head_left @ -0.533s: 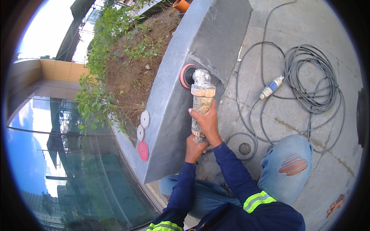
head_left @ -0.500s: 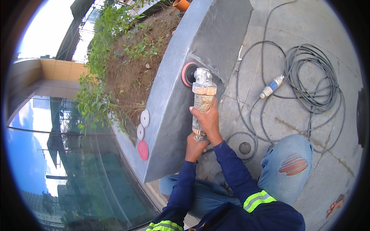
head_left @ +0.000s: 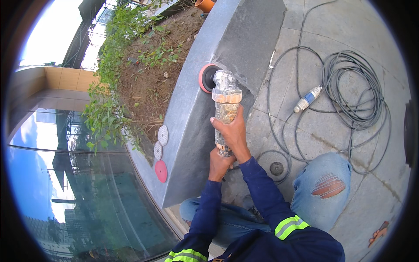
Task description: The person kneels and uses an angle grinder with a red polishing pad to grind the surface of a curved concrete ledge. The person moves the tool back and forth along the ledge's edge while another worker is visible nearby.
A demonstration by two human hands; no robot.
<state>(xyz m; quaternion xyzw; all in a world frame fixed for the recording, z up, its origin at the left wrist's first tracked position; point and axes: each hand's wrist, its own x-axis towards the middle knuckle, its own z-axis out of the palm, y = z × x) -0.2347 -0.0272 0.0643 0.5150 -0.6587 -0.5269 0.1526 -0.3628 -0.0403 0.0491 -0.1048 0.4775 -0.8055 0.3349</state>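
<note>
A dusty, paint-worn angle grinder (head_left: 226,109) is held in both my hands. My right hand (head_left: 234,136) wraps its body, thumb along the left side. My left hand (head_left: 220,165) closes round its rear end, just below the right. The grinder's red-rimmed polishing pad (head_left: 203,79) with a black backing meets the side face and upper edge of the grey planter wall (head_left: 190,163); whether it spins cannot be told. On the wall's top lie two white polishing discs, an upper one (head_left: 163,135) and a lower one (head_left: 158,149), beside a red disc (head_left: 161,171).
A coiled black cable (head_left: 355,94) with a blue-and-white connector (head_left: 308,99) lies on the paving at right. A small dark round disc (head_left: 276,168) rests nearer my bent knee (head_left: 321,190). Soil and plants (head_left: 150,83) fill the planter; a glass panel (head_left: 96,205) stands at left.
The grinder and both hands have moved slightly left and away from me, bringing the pad further over the wall's upper edge. My grip is unchanged.
</note>
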